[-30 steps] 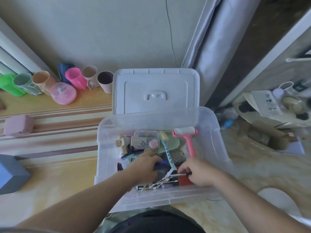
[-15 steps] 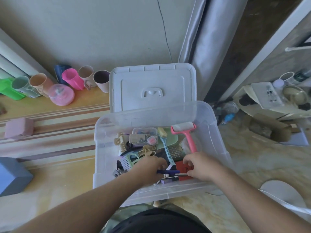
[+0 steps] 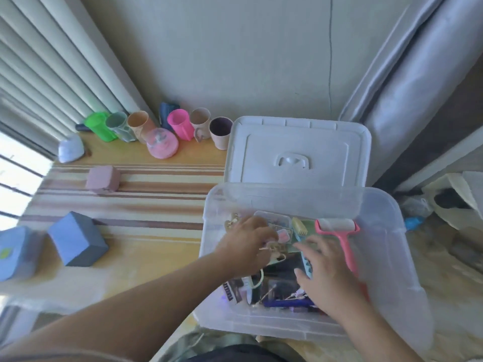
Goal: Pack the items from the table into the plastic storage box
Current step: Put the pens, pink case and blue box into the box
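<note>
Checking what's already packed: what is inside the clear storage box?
Inside the box: a pink lint roller, a small brush, a blue pen and mixed small items. The left hand and right hand cover the middle, so things beneath are hidden.

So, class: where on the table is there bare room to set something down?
Free: the striped cloth between the pink block and the storage box. Crowded: the cups along the wall, and inside the box, where both hands work.
</note>
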The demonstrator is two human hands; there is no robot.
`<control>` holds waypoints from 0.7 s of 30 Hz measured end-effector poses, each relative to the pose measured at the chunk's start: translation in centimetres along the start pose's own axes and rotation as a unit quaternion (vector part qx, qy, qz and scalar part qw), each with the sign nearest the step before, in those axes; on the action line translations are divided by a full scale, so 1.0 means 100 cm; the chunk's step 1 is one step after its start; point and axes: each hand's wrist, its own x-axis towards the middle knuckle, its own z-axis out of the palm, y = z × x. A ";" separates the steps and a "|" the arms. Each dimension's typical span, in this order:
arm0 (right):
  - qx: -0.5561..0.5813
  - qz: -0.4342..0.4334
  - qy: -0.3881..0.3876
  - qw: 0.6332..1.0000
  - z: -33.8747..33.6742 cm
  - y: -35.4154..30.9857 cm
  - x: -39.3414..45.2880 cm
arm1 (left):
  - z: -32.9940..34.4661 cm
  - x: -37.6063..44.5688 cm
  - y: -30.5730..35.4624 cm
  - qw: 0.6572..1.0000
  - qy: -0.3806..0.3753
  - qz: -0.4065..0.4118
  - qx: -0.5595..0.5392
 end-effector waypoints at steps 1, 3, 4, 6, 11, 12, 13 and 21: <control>0.003 -0.015 0.011 1.000 0.002 -0.012 0.011 | -0.013 -0.001 -0.013 0.999 0.028 -0.017 -0.003; 0.002 -0.056 0.042 0.998 0.006 -0.039 0.034 | -0.038 -0.008 -0.046 0.996 0.079 -0.043 -0.002; 0.002 -0.079 0.056 0.995 0.007 -0.054 0.046 | -0.051 -0.014 -0.064 0.993 0.100 -0.060 -0.001; 0.006 -0.116 0.074 0.990 0.011 -0.088 0.071 | -0.071 -0.030 -0.106 0.986 0.133 -0.105 -0.002; 0.031 -0.179 0.080 0.980 0.052 -0.189 0.136 | -0.115 -0.082 -0.229 0.964 0.169 -0.206 -0.005; 0.029 -0.188 0.073 0.979 0.060 -0.205 0.146 | -0.120 -0.089 -0.250 0.961 0.168 -0.219 -0.005; 0.027 -0.195 0.064 0.978 0.071 -0.225 0.159 | -0.128 -0.097 -0.275 0.958 0.162 -0.238 -0.007; -0.026 -0.136 -0.125 0.982 0.178 -0.369 0.278 | -0.176 -0.116 -0.460 0.918 0.018 -0.392 0.050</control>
